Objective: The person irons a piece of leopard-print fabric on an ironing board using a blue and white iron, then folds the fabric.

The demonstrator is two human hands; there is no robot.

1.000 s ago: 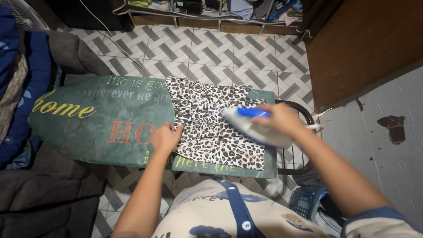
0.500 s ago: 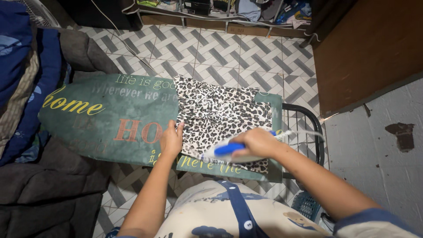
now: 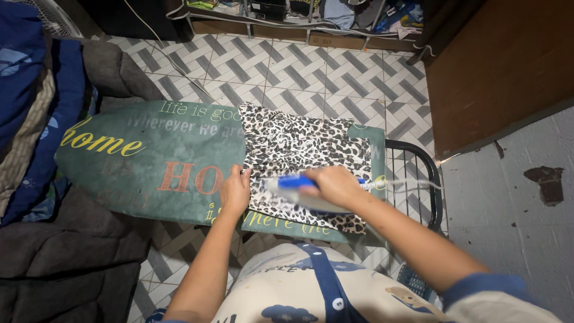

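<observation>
A leopard-print cloth (image 3: 299, 143) lies flat on the right end of a green ironing board (image 3: 149, 167) with lettering on its cover. My right hand (image 3: 335, 185) grips the blue handle of a white clothes iron (image 3: 293, 190), which rests on the near part of the cloth. My left hand (image 3: 235, 192) presses down on the cloth's left edge, just left of the iron's tip. The iron's cord (image 3: 406, 182) trails off to the right.
A black wire rack (image 3: 418, 179) sticks out from the board's right end. Dark blankets and clothes (image 3: 36, 119) are heaped at left, a wooden door (image 3: 496, 66) stands at right. A blue basket (image 3: 412, 278) sits on the patterned tile floor (image 3: 299, 72).
The iron went from the cloth's right side down to its near edge, then slid left toward my left hand. My left hand has stayed on the cloth's left edge.
</observation>
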